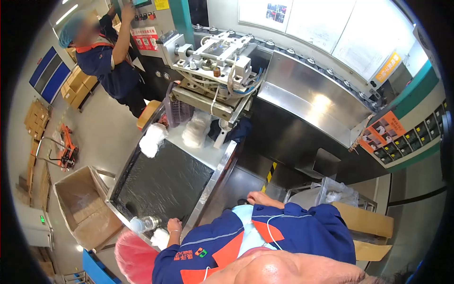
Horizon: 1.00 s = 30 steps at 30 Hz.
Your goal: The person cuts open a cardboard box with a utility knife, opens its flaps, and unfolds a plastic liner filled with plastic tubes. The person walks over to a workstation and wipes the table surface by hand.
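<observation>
My left hand (pixel 174 225) rests at the near edge of the black-covered table (pixel 163 182), its fingers curled with nothing seen in them. A clear glass jar (pixel 145 223) lies on its side just left of it, apart from the fingers; a white cloth (pixel 160 238) is close by. My right hand (pixel 257 198) hangs in front of my body, to the right of the table. Its fingers look loosely closed, and no held object shows.
White bundles (pixel 153 140) and a small white fan (pixel 222 132) lie at the table's far end, by a purple basket (pixel 178 112). Beyond stands a machine fixture (pixel 215 64). An open carton (pixel 85 206) is at left. A co-worker (pixel 106 61) reaches to a control panel.
</observation>
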Each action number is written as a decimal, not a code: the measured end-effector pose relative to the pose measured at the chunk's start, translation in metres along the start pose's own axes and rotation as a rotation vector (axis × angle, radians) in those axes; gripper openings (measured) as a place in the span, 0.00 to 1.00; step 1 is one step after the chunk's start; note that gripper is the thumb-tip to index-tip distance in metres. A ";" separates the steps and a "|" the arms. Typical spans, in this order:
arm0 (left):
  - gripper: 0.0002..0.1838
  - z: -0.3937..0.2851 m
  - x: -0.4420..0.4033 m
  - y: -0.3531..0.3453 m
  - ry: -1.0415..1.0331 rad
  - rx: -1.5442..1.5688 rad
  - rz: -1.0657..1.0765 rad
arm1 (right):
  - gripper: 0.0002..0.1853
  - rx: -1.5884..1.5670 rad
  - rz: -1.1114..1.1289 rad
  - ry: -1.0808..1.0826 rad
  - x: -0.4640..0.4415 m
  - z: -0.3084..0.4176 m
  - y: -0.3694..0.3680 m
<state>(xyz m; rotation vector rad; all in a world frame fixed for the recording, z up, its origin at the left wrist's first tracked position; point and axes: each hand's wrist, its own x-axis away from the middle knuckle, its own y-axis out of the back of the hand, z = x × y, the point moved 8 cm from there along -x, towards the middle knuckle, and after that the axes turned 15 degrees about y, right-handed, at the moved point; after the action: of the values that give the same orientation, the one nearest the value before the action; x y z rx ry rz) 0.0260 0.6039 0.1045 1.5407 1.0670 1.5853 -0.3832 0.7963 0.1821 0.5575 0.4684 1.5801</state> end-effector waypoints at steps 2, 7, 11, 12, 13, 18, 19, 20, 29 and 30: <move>0.10 0.009 -0.001 -0.014 0.074 -0.105 0.153 | 0.11 -0.014 0.015 -0.051 0.004 -0.005 -0.002; 0.16 0.026 -0.007 -0.034 0.183 -0.308 0.160 | 0.12 0.064 0.022 -0.015 -0.006 0.002 -0.002; 0.16 0.037 -0.010 -0.038 0.200 -0.326 0.154 | 0.11 0.156 0.090 0.023 -0.015 0.002 -0.010; 0.16 0.045 -0.017 -0.045 0.219 -0.316 0.119 | 0.11 0.158 0.097 0.025 -0.017 0.006 -0.009; 0.15 0.052 -0.024 -0.059 0.223 -0.297 0.132 | 0.12 0.161 0.107 0.027 -0.017 0.010 -0.008; 0.15 0.065 -0.029 -0.085 0.130 -0.354 0.275 | 0.12 0.160 0.121 0.060 -0.017 0.018 -0.010; 0.16 0.062 -0.025 -0.081 0.078 -0.319 0.325 | 0.12 0.155 0.121 0.056 -0.017 0.019 -0.010; 0.17 0.059 -0.023 -0.077 0.049 -0.342 0.349 | 0.12 0.149 0.117 0.053 -0.017 0.021 -0.011; 0.11 0.043 0.023 -0.018 0.132 0.104 -0.025 | 0.13 0.117 0.135 -0.002 -0.006 0.024 -0.015; 0.12 0.044 0.030 -0.014 0.065 0.198 -0.085 | 0.13 0.079 0.125 -0.013 -0.001 0.025 -0.014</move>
<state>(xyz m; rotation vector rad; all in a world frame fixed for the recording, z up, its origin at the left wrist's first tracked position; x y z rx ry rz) 0.0669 0.6408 0.1038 1.5575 1.3428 1.5177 -0.3572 0.7955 0.1939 0.6676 0.4957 1.6811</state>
